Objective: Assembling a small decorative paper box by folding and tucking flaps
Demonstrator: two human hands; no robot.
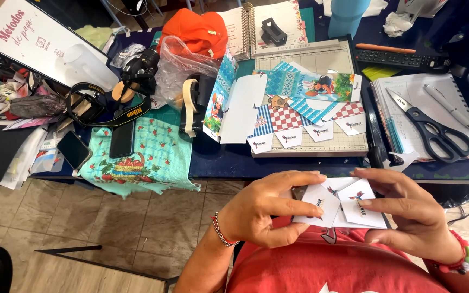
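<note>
The left hand (pixel 261 209) and the right hand (pixel 408 214) both pinch a small white folded card box (pixel 338 207), held in the air over the person's lap, just in front of the edge of the table (pixel 229 163). The left thumb and fingers grip the left flaps, and the right fingers press on the flaps at the right side; the flaps overlap but they are not flat yet. I think the main risk is that a flap springs open or creases in the wrong line, because thin card bends easily when the pressure of the fingers is uneven. The box could also slip down to the floor, since nothing supports it below. On the table lie a paper cutter (pixel 310 100) with more printed box pieces (pixel 299 122), and black scissors (pixel 435 133) on a notebook.
</note>
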